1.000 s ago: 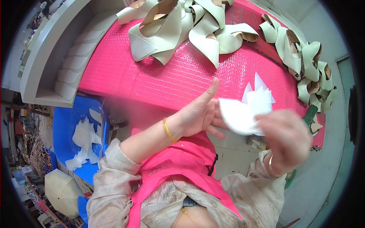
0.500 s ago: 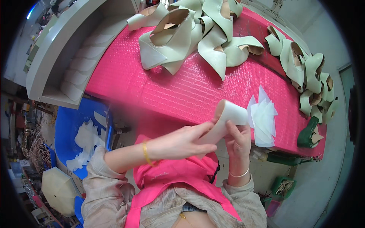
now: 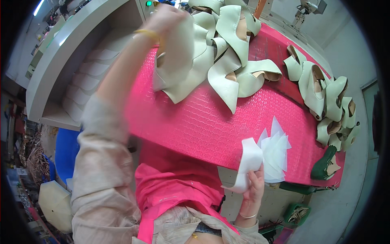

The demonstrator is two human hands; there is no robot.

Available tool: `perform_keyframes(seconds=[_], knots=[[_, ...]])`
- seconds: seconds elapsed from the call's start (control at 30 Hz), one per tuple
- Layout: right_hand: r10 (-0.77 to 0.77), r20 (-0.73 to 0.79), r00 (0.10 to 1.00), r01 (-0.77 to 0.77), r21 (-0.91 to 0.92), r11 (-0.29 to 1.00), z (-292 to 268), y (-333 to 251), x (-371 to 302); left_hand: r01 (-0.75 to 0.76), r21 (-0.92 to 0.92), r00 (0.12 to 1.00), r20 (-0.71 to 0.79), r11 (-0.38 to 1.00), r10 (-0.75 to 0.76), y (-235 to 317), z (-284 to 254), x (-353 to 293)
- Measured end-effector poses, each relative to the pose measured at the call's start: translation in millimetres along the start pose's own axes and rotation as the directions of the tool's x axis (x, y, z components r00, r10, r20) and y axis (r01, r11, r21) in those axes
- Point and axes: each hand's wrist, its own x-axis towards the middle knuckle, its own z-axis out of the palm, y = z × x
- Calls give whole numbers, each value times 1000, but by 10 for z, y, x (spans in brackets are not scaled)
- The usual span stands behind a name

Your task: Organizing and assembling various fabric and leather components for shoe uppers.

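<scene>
My left hand (image 3: 167, 17) reaches far forward to the pile of pale green shoe uppers (image 3: 227, 87). Its fingers are closed at the top of one pale green shoe upper (image 3: 178, 49), which hangs below them, smeared by motion. Near the table's front edge, my right hand (image 3: 255, 186) grips a white curved strip of sheet material (image 3: 248, 162) between thumb and fingers. The strip stands up with its lower end pointing left. Just beside it lies a fanned stack of thin translucent white pieces (image 3: 274, 156).
The table has a pink textured cover (image 3: 191, 126). A grey open-fronted machine (image 3: 48, 81) with white curved pieces inside stands at left. More pale green uppers (image 3: 317, 83) and a dark green shoe piece (image 3: 325, 164) lie at right. A blue bin (image 3: 67, 152) is low at left.
My left hand has left the white strip and swung forward to the pile, where it now grips an upper. My right hand keeps the strip, slightly lower. The view has shifted.
</scene>
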Motion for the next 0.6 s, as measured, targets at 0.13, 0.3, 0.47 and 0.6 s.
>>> perform_keyframes(seconds=[0.13, 0.3, 0.47, 0.6], knots=[[16, 71, 997, -9, -91, 996, 220, -188, 85, -327, -475, 945, -143, 817, 295, 24, -1111, -746], [-178, 307, 935, 167, 61, 984, 685, -120, 419, -288, -451, 935, 58, 845, 350, -436, -589, -1962], [-313, 407, 858, 381, -95, 920, 1406, 134, 431, 81, -626, 968, 235, 776, 88, -585, 2, -2497], [-407, 502, 764, 509, -80, 857, 1747, 304, 359, 21, -711, 965, 199, 703, 172, -470, -66, -2620]])
